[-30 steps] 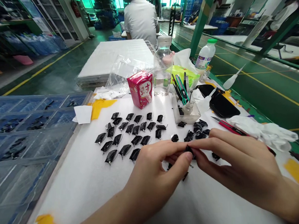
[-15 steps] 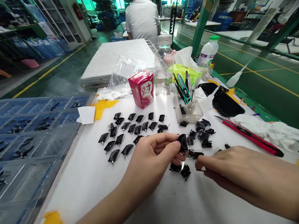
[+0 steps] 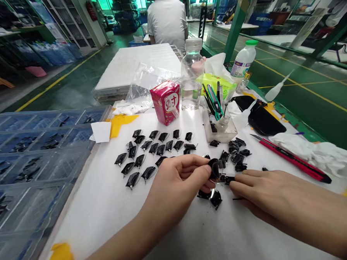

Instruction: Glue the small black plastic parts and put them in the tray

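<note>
Between its thumb and fingertips my left hand (image 3: 183, 180) pinches a small black curved plastic piece (image 3: 214, 169) with a clear edge, tilted up above the table. My right hand (image 3: 267, 195) is closed, back upward, just right of it; its fingers touch the small black parts (image 3: 230, 179). A thin dark piece (image 3: 238, 198) pokes out under its curled fingers, mostly hidden. Below my left fingertips lie two black pieces (image 3: 215, 199) with clear edges. Several similar black pieces (image 3: 149, 172) are spread in rough rows to the left. A heap of black clips (image 3: 238, 153) sits beyond my right hand.
Clear compartment trays (image 3: 73, 166) line the left side. Behind the pieces stand a pink drink carton (image 3: 165, 103), a water bottle (image 3: 191, 94) and a box (image 3: 220, 136) of tools. A red cutter (image 3: 294, 160) and white gloves (image 3: 317, 149) lie right. A person (image 3: 167, 19) sits ahead.
My right hand has shifted slightly right and its fingers have come forward onto the small black parts. The left hand keeps its hold on the black piece. The view has moved slightly.
</note>
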`<act>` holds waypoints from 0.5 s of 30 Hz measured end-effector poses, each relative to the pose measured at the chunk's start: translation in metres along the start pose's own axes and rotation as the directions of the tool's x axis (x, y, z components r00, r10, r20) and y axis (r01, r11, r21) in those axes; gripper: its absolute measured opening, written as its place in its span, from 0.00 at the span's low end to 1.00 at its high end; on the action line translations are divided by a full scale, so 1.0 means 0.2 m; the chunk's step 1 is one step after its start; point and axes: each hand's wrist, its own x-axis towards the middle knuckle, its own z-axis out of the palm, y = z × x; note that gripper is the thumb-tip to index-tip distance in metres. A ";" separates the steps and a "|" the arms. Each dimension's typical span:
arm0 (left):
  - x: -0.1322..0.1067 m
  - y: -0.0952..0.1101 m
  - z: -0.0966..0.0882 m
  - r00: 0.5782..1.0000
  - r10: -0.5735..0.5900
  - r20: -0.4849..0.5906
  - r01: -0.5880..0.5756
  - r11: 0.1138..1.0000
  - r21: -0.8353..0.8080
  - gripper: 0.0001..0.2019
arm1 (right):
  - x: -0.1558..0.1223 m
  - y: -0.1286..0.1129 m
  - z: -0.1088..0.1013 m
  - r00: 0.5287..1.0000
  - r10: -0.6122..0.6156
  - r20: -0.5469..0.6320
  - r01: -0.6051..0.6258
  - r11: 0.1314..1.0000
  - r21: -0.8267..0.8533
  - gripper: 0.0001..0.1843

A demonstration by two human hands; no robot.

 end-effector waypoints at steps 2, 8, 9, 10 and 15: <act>0.00 0.00 0.00 1.000 0.006 0.007 -0.006 1.000 0.010 0.03 | -0.01 0.00 0.01 1.000 -0.002 -0.005 0.002 1.000 0.000 0.12; 0.01 0.00 -0.01 1.000 0.022 0.018 -0.022 1.000 0.013 0.04 | -0.02 0.01 0.03 0.999 -0.020 -0.043 0.021 0.999 0.034 0.10; 0.01 -0.01 -0.01 1.000 0.022 0.018 -0.022 1.000 0.010 0.04 | -0.03 0.01 0.03 0.999 -0.017 -0.044 0.019 0.998 0.052 0.10; 0.01 -0.01 -0.01 1.000 0.017 0.016 -0.017 1.000 0.006 0.03 | -0.03 0.02 0.03 0.999 -0.013 -0.047 0.016 0.998 0.068 0.10; 0.01 -0.01 0.00 1.000 -0.023 -0.005 0.023 1.000 -0.016 0.03 | -0.04 0.02 0.05 1.000 0.021 -0.001 -0.021 0.994 0.110 0.10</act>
